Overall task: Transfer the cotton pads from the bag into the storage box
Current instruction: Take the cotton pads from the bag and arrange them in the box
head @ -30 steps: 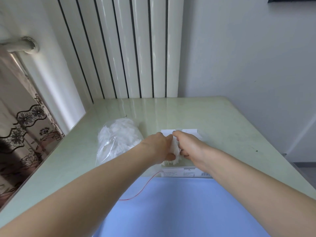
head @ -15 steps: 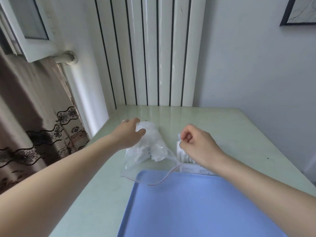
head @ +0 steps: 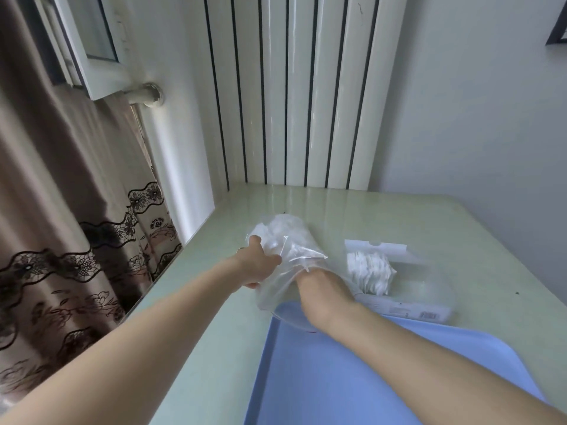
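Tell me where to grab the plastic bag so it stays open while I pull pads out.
Grip the bag on its outer left side, as the left hand does; its mouth faces the tray, so the right hand enters from there.

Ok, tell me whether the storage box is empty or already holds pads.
Already holds pads: a row of white cotton pads stands inside the clear storage box, filling only its left part.

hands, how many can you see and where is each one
2. The left hand grips the plastic bag from outside; the right hand reaches into the bag's mouth, fingers hidden inside.
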### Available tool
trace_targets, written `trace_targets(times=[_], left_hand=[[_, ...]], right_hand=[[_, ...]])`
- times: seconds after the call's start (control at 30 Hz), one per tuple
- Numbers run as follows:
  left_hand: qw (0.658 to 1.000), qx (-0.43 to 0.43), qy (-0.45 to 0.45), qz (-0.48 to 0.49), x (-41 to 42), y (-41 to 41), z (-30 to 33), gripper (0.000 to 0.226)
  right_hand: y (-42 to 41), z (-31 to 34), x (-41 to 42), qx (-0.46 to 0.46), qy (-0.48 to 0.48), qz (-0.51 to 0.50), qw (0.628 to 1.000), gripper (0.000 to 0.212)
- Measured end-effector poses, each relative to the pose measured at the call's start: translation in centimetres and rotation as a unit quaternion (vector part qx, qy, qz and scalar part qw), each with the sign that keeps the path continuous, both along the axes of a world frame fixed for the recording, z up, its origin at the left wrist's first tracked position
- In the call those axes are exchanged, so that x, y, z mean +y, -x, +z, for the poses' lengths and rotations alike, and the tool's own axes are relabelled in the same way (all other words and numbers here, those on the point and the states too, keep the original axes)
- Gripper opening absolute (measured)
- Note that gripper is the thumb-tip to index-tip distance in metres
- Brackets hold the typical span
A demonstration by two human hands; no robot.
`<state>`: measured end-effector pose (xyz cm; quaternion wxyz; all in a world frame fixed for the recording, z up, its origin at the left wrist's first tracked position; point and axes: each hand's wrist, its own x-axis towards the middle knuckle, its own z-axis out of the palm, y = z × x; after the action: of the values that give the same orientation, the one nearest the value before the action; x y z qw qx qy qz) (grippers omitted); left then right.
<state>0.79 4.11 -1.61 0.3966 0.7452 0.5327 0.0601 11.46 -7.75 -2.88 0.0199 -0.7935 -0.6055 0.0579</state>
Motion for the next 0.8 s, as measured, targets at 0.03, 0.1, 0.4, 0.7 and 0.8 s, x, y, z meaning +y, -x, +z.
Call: trace_targets(times=[0.03, 0.1, 0.4, 0.7, 0.8], left_hand=[[1.000, 0.003, 0.003, -0.002, 0.2, 0.0, -0.2, 0.065], [1.000, 0.006, 0.009, -0.011, 0.5, 0.1, -0.6, 0.061], [0.998, 0.035, -0.008, -0.045, 1.4, 0.0, -1.6, 0.049], [0.997, 0.041, -0.023, -0.057, 1.6, -0.4, -1.8, 0.045], [0.996, 0.044, -0.038, -0.060, 1.4, -0.6, -1.6, 0.033]], right_hand=[[-0.3, -0.1, 0.4, -0.009, -0.001, -0.011, 1.000, 0.029], [-0.7, -0.7, 1.2, -0.007, 0.001, -0.043, 0.999, 0.028], [-0.9, -0.8, 5.2, 0.077, 0.001, -0.187, 0.979, 0.031], [-1.1, 0.9, 4.4, 0.144, 0.043, -0.171, 0.974, 0.008], [-1.3, 1.5, 3.9, 0.202, 0.036, -0.174, 0.963, 0.009]])
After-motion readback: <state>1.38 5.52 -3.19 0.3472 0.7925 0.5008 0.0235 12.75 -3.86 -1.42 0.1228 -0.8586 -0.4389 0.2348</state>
